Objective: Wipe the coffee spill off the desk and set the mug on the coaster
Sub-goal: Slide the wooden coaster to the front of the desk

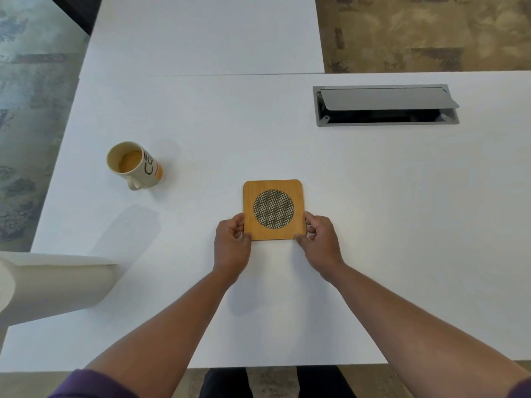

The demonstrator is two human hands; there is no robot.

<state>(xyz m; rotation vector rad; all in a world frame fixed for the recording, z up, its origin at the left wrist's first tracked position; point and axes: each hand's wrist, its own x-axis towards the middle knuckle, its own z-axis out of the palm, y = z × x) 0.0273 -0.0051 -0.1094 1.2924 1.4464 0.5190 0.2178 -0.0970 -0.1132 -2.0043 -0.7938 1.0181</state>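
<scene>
A square wooden coaster [273, 196] with a round woven metal centre lies flat on the white desk [373, 225] in the middle. My left hand [231, 242] grips its near left corner and my right hand [320, 239] grips its near right corner. A cream mug [135, 165] with black lettering and an orange base stands upright to the far left of the coaster, with coffee inside and its handle facing me. No coffee spill shows on the desk surface.
A roll of paper towel [54, 282] lies at the left desk edge. A grey cable hatch [385, 106] with its lid raised is set into the desk at the far right. Carpet lies beyond the desk edges.
</scene>
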